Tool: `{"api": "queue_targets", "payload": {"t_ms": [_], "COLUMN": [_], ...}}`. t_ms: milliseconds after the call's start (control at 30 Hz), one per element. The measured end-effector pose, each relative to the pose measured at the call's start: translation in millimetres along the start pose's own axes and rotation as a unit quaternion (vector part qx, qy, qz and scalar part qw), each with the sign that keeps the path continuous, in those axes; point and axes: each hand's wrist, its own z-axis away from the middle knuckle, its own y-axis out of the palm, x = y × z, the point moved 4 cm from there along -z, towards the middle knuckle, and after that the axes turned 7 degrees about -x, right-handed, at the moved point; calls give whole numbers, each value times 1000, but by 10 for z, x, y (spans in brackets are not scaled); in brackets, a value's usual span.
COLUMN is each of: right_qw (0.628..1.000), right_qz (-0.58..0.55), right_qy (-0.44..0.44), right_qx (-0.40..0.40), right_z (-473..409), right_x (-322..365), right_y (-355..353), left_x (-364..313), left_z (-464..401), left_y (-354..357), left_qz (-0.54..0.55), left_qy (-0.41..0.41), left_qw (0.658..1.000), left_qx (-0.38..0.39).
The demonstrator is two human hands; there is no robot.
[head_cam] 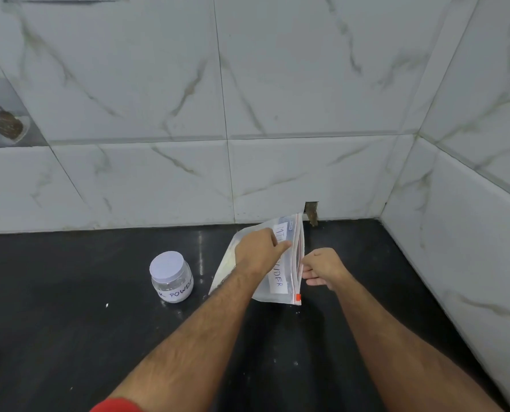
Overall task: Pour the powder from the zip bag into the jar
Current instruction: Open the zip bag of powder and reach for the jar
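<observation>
Dark desk [69, 337] w/ marble-tile wall behind. Zip bag [280, 281] stands on desk, zip edge to the right, just right of the lidded jar [171, 276]. Left hand [258, 251] grips bag's side; right hand [322, 267] fingers pinch the zip edge.

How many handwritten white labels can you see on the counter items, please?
2. One wraps the front of the jar, left of the zip bag; the other runs along the bag's face, partly covered by the left hand.
</observation>
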Motion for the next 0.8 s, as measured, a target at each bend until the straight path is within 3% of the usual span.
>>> {"api": "queue_targets", "payload": {"t_ms": [167, 267, 400, 600, 800], "right_qw": [999, 980, 961, 972, 971], "right_qz": [17, 125, 144, 77, 75], "right_qy": [-15, -87, -162, -210, -222], "right_qx": [-35, -128, -171, -76, 47], "right_z": [17, 89, 278, 544, 774], "right_x": [-83, 23, 251, 555, 674], "right_y": [-27, -55, 55, 692, 1536], "left_x": [357, 591, 930, 1609, 2194], "left_z": [56, 66, 79, 170, 316], "left_y": [-16, -159, -434, -840, -1033], "left_qz": [22, 29, 54, 73, 130], "left_qy": [-43, -47, -25, -35, -122], "left_qw": [999, 998, 997, 992, 979], "left_qx": [8, -23, -53, -93, -96]}}
